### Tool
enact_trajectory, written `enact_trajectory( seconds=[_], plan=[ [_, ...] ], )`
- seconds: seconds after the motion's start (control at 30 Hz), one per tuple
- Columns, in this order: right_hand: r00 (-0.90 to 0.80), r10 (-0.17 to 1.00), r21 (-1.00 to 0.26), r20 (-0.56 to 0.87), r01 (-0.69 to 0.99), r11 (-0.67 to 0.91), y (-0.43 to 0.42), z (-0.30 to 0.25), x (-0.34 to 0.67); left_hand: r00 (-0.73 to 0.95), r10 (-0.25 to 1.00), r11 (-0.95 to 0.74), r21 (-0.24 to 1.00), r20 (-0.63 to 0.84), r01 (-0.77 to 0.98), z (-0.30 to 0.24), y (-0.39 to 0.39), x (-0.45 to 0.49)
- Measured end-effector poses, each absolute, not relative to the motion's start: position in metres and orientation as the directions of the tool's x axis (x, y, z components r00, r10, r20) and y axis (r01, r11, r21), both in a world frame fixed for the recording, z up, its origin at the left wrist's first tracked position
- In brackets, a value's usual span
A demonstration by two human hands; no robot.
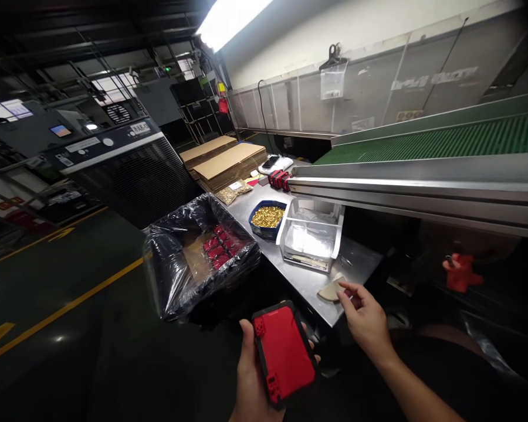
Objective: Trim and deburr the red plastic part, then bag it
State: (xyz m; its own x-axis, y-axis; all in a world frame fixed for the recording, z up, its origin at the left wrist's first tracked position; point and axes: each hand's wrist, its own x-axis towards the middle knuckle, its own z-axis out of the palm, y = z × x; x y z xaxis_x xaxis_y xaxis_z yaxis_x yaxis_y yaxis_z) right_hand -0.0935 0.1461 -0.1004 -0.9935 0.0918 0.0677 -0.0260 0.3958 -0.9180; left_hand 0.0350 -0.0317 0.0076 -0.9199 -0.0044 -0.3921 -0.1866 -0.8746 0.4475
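Note:
My left hand [250, 375] grips a flat red and black plastic case [284, 351], held low in front of me with its red face up. My right hand [364, 316] reaches to the near corner of the steel table [356, 258]; its fingers are apart and its fingertips are at a small beige cloth [331, 289] lying there. A box lined with black plastic film [193, 258] stands left of the table and holds several more red cases [220, 246].
On the table stand a clear plastic bin [310, 234] and a blue tub of small brass parts [267, 217], with more red cases [278, 177] and flat cardboard [229, 159] beyond. A green conveyor [444, 140] runs along the right. Yellow floor lines [70, 305] lie left.

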Motion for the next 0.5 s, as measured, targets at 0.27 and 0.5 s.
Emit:
enact_trajectory(
  seconds=[0.27,0.5],
  plan=[
    [-0.948,-0.274,-0.986,-0.162,0.169,-0.001,0.122,-0.019,-0.038,-0.952,-0.267,-0.353,0.934,-0.147,-0.045,-0.003,-0.034,0.04],
    [-0.843,-0.538,-0.974,0.012,0.111,-0.195,0.127,0.005,-0.012,-0.918,-0.377,0.004,0.991,0.123,0.131,0.005,-0.032,0.043]
  ],
)
